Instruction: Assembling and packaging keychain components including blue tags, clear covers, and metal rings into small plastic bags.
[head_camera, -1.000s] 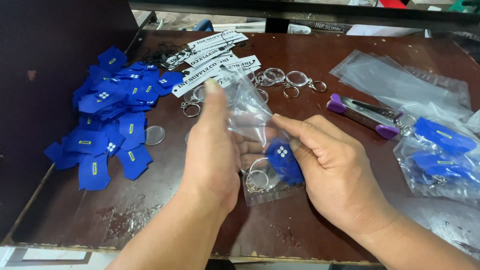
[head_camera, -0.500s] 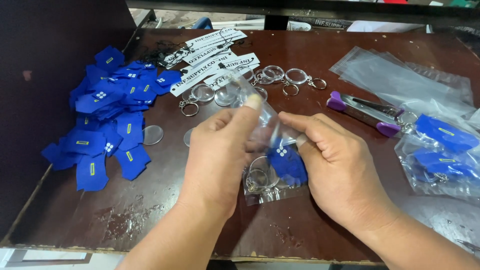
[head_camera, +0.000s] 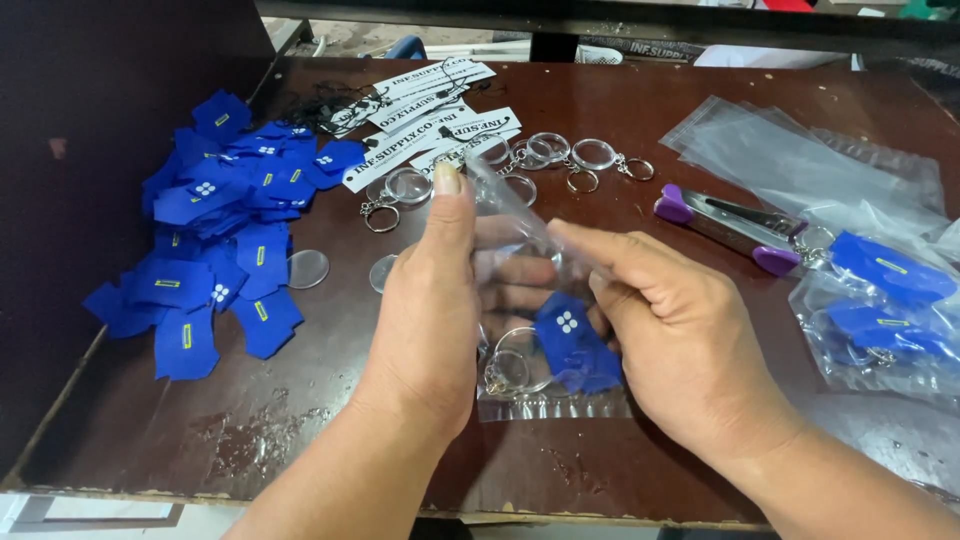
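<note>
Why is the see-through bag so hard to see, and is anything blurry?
Head view: the clear bag shows mainly by pale glare along its creases; the left hand and right hand look sharp; the far table edge turns dark and soft.

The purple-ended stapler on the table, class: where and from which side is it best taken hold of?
Probably grip the stapler across its bare metal middle, coming from above. It lies flat and slanted on the table, long sides exposed. Its lower-right end sits close to a filled clear bag, so the middle looks freest.
</note>
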